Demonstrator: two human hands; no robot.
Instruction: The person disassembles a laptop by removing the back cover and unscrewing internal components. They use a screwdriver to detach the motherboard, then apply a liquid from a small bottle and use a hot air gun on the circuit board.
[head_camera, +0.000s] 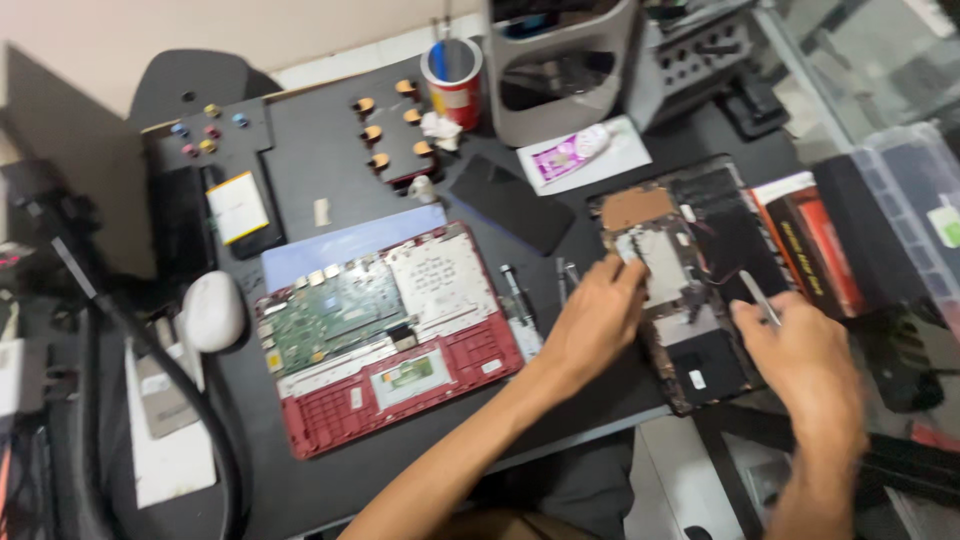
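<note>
Your two hands worked over an opened dark device at the desk's right side.

Your left hand (598, 315) pressed curled fingers on the device (700, 260); your right hand (800, 345) gripped a thin metal tool (758, 297) over it. An opened red laptop (385, 335) lay to the left.

Opened red laptop base (385, 340), white mouse (212, 310), red cup (453, 82), black desk mat (310, 150).

likely a repair workshop: opened laptop (385, 335), tools.
</note>
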